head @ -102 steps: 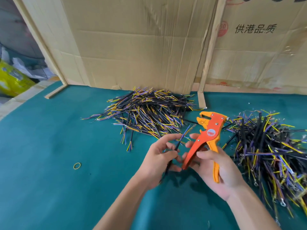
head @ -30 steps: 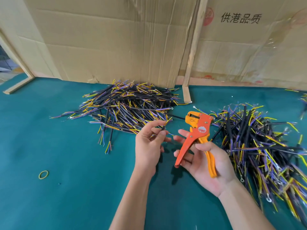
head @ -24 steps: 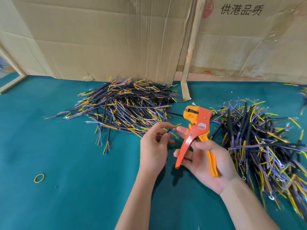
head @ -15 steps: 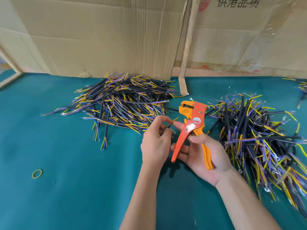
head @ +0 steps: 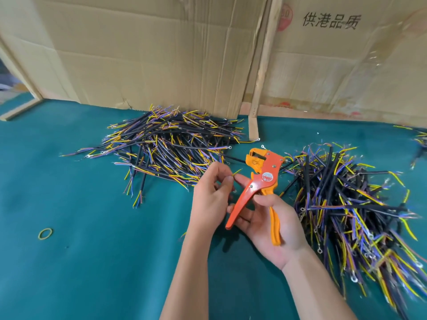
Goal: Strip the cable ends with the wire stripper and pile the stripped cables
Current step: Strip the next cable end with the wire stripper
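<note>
Between the hands, a thin yellow wire end (head: 236,173), pinched by left hand (head: 211,199). Right hand (head: 272,224) grips orange wire stripper (head: 260,181), handles spread. Cable piles beyond left (head: 171,144) and beside right (head: 346,199). Green worktop (head: 92,262); cardboard (head: 150,54) behind.

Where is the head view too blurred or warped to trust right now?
Head view: sharp at the centre, with the wire stripper and left hand crisp; the right cable pile smears toward the lower right corner; wide-angle bending tilts the cardboard edges; soft light, faint shadows under the right hand.
</note>
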The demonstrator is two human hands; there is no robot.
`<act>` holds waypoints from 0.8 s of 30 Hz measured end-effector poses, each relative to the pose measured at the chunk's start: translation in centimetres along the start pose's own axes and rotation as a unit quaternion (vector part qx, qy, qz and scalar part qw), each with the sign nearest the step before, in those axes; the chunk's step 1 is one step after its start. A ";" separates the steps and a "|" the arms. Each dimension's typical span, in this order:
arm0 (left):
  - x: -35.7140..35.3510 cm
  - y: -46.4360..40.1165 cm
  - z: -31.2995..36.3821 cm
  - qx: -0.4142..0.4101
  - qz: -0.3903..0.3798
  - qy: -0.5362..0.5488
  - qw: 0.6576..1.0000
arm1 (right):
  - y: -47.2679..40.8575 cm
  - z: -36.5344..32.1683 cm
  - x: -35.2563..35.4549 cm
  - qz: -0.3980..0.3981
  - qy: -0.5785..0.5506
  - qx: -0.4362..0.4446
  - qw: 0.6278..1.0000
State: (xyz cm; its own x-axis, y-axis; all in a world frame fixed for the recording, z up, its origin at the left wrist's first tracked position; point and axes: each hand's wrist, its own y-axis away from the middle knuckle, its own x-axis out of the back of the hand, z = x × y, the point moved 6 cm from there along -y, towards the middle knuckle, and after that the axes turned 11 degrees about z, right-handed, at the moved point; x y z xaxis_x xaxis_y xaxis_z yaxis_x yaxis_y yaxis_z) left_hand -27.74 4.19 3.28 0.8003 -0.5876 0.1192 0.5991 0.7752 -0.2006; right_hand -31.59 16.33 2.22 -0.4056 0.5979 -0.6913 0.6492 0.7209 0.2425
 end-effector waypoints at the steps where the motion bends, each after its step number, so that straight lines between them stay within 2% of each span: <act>1: 0.0 -0.1 -0.1 0.007 -0.004 0.013 1.000 | 0.0 0.0 -0.1 -0.003 -0.003 -0.005 1.000; 8: 1.0 -0.5 -0.3 0.038 0.004 0.105 0.994 | -1.7 0.1 -1.1 -0.036 0.040 -0.038 0.998; 13: 1.1 -0.5 -0.7 0.069 -0.032 0.157 0.985 | -2.7 0.1 -0.9 -0.070 0.029 -0.047 0.996; 17: 1.1 -0.4 -0.6 0.126 -0.034 0.224 0.966 | -3.0 0.3 -0.9 -0.079 0.026 -0.059 0.995; 24: 1.0 -0.4 -0.8 0.153 0.005 0.197 0.968 | -2.9 -0.4 -0.5 -0.073 0.062 -0.032 0.995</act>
State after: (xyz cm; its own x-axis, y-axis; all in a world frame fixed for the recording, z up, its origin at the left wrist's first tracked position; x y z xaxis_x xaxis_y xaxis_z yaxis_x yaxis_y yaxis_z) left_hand -27.23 3.15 2.70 0.7702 -0.5760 -0.2738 0.6191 0.7784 0.1039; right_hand -33.56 14.08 2.15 -0.5719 0.5204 -0.6341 0.5369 0.8219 0.1903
